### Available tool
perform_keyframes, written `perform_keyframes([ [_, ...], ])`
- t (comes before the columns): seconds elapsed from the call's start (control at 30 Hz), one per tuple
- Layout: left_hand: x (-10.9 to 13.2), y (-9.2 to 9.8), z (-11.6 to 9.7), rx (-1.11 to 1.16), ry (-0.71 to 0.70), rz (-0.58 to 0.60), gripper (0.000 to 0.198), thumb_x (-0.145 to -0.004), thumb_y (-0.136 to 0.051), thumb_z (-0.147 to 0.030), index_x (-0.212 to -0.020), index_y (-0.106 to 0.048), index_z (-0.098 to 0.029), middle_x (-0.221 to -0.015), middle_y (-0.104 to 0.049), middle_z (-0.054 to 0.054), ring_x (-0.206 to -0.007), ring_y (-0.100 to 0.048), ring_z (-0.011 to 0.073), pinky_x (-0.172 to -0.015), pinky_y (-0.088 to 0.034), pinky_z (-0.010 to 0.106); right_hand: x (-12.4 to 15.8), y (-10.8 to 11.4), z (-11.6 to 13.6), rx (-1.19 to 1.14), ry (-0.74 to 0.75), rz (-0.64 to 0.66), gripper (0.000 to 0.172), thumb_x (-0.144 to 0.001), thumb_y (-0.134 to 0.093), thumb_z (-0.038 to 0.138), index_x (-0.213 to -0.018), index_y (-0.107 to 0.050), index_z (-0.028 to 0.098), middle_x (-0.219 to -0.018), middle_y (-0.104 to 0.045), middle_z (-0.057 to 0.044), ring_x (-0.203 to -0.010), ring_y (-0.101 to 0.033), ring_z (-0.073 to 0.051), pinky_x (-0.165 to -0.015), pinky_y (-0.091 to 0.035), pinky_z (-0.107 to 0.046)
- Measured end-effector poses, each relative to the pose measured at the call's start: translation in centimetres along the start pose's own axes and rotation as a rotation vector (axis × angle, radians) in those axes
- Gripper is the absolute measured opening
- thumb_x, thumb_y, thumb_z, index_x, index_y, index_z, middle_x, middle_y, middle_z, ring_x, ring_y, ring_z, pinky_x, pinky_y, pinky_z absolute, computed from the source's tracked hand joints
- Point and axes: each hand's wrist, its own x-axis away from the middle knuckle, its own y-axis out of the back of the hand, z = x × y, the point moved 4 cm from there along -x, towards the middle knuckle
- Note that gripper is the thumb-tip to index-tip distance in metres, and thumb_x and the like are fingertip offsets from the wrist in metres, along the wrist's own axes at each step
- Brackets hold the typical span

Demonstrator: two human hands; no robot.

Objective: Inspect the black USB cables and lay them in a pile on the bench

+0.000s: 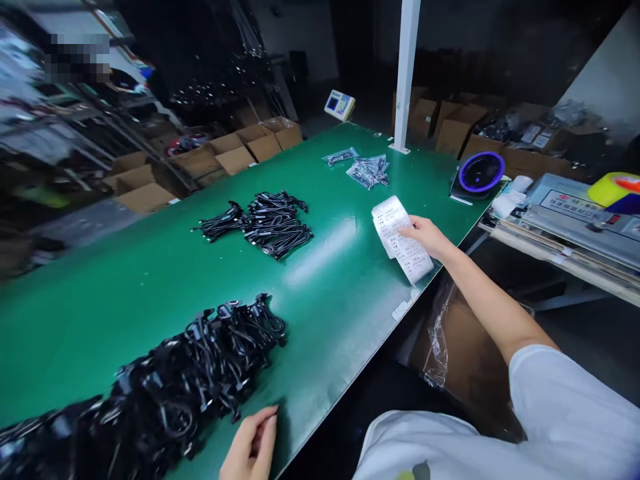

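My right hand (425, 235) grips a strip of white printed labels (395, 233), thumb on top, over the right part of the green table. The strip is looped, and its lower end hangs near the table edge. At the bottom of the view my left hand (251, 443) rests by the table's near edge, fingers curled and closed, with nothing visible in them. Beside it lies a long heap of black cables (185, 380), blurred at its left end. Smaller bundles of black cables (275, 223) lie farther up the table.
Clear bags with cables (369, 171) lie near the far end of the green table (150, 273), by a white post (404, 80). A blue-rimmed black bowl (481, 172) sits at the right corner. A metal machine (585, 213) stands right; open cartons (235, 159) line the far side.
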Motion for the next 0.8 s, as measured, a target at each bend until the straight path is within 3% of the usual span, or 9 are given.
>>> perform_keyframes([
  [0.1,1.5,-4.0,-4.2,0.351,0.092,0.121,0.048,-0.078,-0.068,-0.063,-0.101,-0.073,-0.021,-0.094,-0.073,0.007,-0.08,-0.069,0.0237,-0.074,-0.057,0.033,3.0,-1.1,4.8,-0.209,0.138,0.116,0.049,-0.09,-0.059,0.048,-0.133,-0.057,0.025,-0.122,-0.069,-0.006,-0.102,-0.069,-0.023,-0.089,-0.056,-0.038],
  [0.13,2.0,-5.5,-6.2,0.517,0.095,0.21,0.05,-0.082,-0.066,-0.06,-0.113,-0.07,-0.021,-0.103,-0.073,0.008,-0.09,-0.07,0.0241,-0.084,-0.057,0.034,4.4,-1.9,6.2,-0.288,0.17,0.169,0.047,-0.089,-0.063,0.046,-0.132,-0.059,0.026,-0.123,-0.069,-0.005,-0.102,-0.069,-0.022,-0.091,-0.056,-0.037],
  [0.2,2.7,-7.5,-10.6,0.837,0.005,0.283,0.062,-0.08,-0.068,-0.063,-0.128,-0.064,-0.023,-0.131,-0.065,0.011,-0.12,-0.062,0.028,-0.102,-0.05,0.038,7.7,-4.1,8.2,-0.457,0.181,0.305,0.041,-0.087,-0.07,0.04,-0.124,-0.066,0.025,-0.121,-0.07,-0.005,-0.102,-0.069,-0.022,-0.092,-0.055,-0.037],
  [0.27,3.0,-8.4,-14.3,1.028,-0.117,0.336,0.077,-0.074,-0.072,-0.068,-0.134,-0.059,-0.023,-0.144,-0.055,0.013,-0.135,-0.05,0.0313,-0.113,-0.042,0.042,11.2,-7.0,8.6,-0.544,0.112,0.467,0.036,-0.085,-0.075,0.036,-0.118,-0.07,0.022,-0.116,-0.072,-0.006,-0.101,-0.069,-0.023,-0.091,-0.056,-0.036],
  [0.33,3.2,-8.6,-16.3,1.121,-0.154,0.381,0.077,-0.073,-0.073,-0.067,-0.134,-0.059,-0.021,-0.143,-0.056,0.014,-0.135,-0.049,0.0333,-0.113,-0.041,0.045,14.6,-10.0,7.8,-0.545,-0.001,0.612,0.037,-0.084,-0.076,0.035,-0.117,-0.071,0.02,-0.11,-0.074,-0.007,-0.096,-0.071,-0.024,-0.086,-0.058,-0.036],
  [0.43,3.6,-7.8,-16.1,1.283,-0.057,0.258,0.059,-0.08,-0.072,-0.059,-0.122,-0.065,-0.018,-0.127,-0.067,0.014,-0.126,-0.058,0.0341,-0.106,-0.048,0.047,19.1,-14.2,5.9,-0.543,-0.154,0.729,0.042,-0.083,-0.078,0.036,-0.12,-0.069,0.021,-0.107,-0.075,-0.007,-0.093,-0.072,-0.024,-0.081,-0.059,-0.036],
  [0.57,5.3,-5.7,-14.0,1.39,0.001,0.131,0.041,-0.084,-0.072,-0.046,-0.112,-0.068,-0.016,-0.111,-0.073,0.011,-0.113,-0.066,0.0304,-0.099,-0.053,0.043,23.6,-18.0,5.5,-0.61,-0.208,0.804,0.04,-0.082,-0.079,0.036,-0.119,-0.069,0.023,-0.112,-0.074,-0.006,-0.1,-0.071,-0.025,-0.086,-0.058,-0.038],
  [0.8,8.4,-1.7,-11.9,1.366,-0.099,0.071,0.037,-0.091,-0.064,-0.046,-0.114,-0.066,-0.018,-0.108,-0.073,0.01,-0.105,-0.069,0.0266,-0.089,-0.058,0.039,26.0,-21.3,8.6,-0.55,-0.136,0.929,0.036,-0.086,-0.075,0.033,-0.121,-0.069,0.026,-0.122,-0.071,-0.005,-0.105,-0.07,-0.025,-0.091,-0.057,-0.04],
])
